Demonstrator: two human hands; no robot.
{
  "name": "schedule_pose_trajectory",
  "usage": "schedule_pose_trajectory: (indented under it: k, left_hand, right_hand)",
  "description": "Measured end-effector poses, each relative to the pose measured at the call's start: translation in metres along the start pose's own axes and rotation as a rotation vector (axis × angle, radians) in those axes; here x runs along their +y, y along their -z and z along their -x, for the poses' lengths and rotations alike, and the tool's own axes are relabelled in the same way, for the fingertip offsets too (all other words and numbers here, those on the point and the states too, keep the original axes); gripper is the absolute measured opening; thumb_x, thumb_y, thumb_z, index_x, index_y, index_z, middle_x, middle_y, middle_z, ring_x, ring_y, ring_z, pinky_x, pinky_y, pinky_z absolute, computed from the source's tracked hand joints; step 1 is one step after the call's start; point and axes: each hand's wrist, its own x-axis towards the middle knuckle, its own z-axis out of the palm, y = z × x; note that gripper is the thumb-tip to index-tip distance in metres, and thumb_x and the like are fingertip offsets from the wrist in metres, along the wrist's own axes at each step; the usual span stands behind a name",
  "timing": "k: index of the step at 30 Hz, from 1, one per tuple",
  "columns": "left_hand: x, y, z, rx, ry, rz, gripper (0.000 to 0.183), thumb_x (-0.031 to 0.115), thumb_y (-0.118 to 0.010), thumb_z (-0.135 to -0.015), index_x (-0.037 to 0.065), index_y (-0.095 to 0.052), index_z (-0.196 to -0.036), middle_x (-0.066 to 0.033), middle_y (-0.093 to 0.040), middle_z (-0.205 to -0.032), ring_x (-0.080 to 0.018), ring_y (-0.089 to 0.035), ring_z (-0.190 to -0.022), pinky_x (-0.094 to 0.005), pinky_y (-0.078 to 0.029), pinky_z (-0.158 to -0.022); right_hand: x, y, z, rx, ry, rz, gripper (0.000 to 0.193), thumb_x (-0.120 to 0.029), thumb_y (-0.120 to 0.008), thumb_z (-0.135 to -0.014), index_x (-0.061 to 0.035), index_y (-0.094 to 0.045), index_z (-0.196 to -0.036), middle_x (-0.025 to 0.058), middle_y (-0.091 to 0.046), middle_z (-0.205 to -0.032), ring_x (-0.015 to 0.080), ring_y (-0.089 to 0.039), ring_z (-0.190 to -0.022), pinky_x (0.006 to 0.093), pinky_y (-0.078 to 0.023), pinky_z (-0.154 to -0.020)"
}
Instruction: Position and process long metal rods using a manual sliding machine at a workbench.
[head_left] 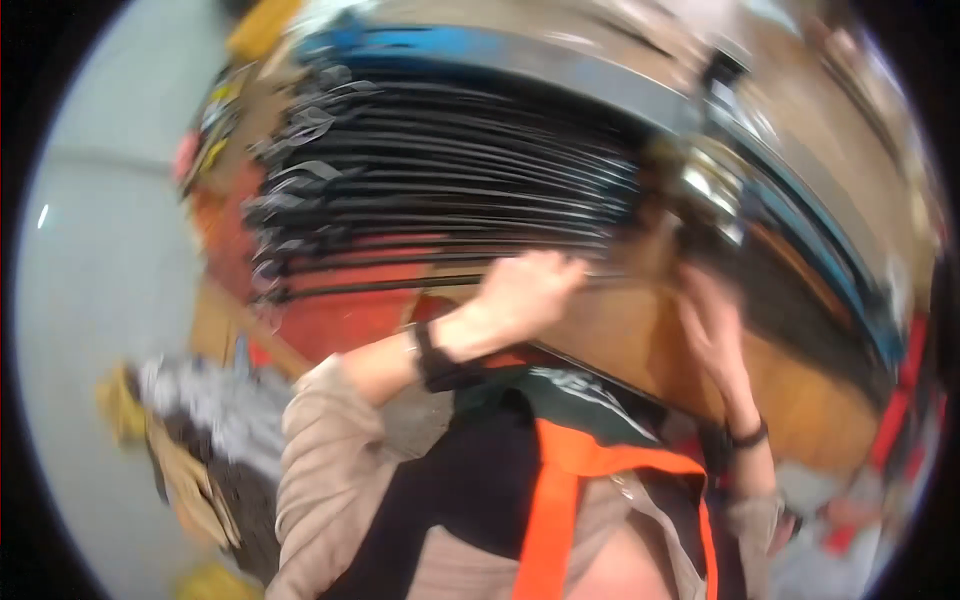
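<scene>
My left hand (530,300) is closed around the nearest of several long, thin black rods (390,288). That rod runs leftward from my fist, and its far end blurs near a grey loop. Behind it the other black rods (450,175) lie side by side in a row, with grey curled or looped ends (305,180) on their left. Nothing shows in my right hand (712,325), whose fingers look stretched out but smeared by motion. It hovers over the brown board, just in front of a shiny metal fitting (715,185) to the right of the rods.
A blue and grey rail (560,75) runs behind the rods. On the right, a blue-edged beam (800,215) borders the brown board (800,395). A red surface (350,315) lies under the rods' left ends. Grey cloth (215,405) and gloves (190,480) are at lower left.
</scene>
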Motion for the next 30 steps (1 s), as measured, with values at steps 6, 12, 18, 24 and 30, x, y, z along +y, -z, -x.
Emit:
schedule_pose_trajectory:
  k: [6,12,18,24,30]
  left_hand:
    - [0.012,0.032,-0.011,0.014,-0.129,0.066,0.025,0.014,-0.065,-0.087,0.012,-0.065,-0.112,-0.0065,-0.056,-0.073,-0.0242,-0.061,-0.065,-0.0363,-0.051,-0.054]
    - [0.028,0.032,-0.033,-0.063,-0.209,0.095,0.030,0.014,-0.068,-0.086,0.011,-0.066,-0.115,-0.0091,-0.054,-0.071,-0.0278,-0.059,-0.063,-0.0386,-0.049,-0.053]
    - [0.022,0.053,-0.040,-0.203,-0.327,0.030,0.027,0.010,-0.065,-0.086,0.007,-0.065,-0.113,-0.0122,-0.055,-0.072,-0.0317,-0.058,-0.061,-0.0413,-0.048,-0.053]
    - [0.061,0.090,-0.121,-0.159,-0.493,-0.054,0.029,0.005,-0.062,-0.086,0.006,-0.062,-0.115,-0.0138,-0.056,-0.077,-0.0334,-0.058,-0.068,-0.0433,-0.048,-0.057]
    - [0.086,0.108,-0.211,-0.042,-0.647,-0.165,0.030,0.000,-0.059,-0.087,0.004,-0.059,-0.117,-0.0146,-0.056,-0.082,-0.0348,-0.058,-0.076,-0.0444,-0.048,-0.064]
  right_hand:
    - [0.020,-0.013,0.003,0.099,-0.040,-0.300,0.020,-0.015,-0.066,-0.090,-0.0043,-0.071,-0.107,0.0156,-0.071,-0.093,0.0274,-0.070,-0.085,0.0340,-0.055,-0.074]
    - [0.029,-0.006,0.027,0.285,-0.035,-0.350,0.016,-0.014,-0.067,-0.088,-0.0044,-0.073,-0.100,0.0132,-0.069,-0.083,0.0267,-0.068,-0.079,0.0342,-0.054,-0.070]
    - [0.037,-0.003,0.020,0.229,0.417,0.050,0.031,-0.010,-0.068,-0.082,-0.0028,-0.066,-0.111,0.0112,-0.067,-0.087,0.0303,-0.065,-0.079,0.0386,-0.054,-0.071]
    - [0.067,0.068,0.020,0.722,0.535,0.140,0.044,-0.023,-0.072,-0.080,-0.0096,-0.062,-0.120,0.0117,-0.067,-0.085,0.0292,-0.066,-0.082,0.0394,-0.055,-0.068]
    - [0.120,0.137,0.033,0.753,0.195,0.271,0.039,-0.028,-0.072,-0.086,-0.0115,-0.063,-0.121,0.0111,-0.067,-0.077,0.0268,-0.068,-0.069,0.0360,-0.056,-0.061]
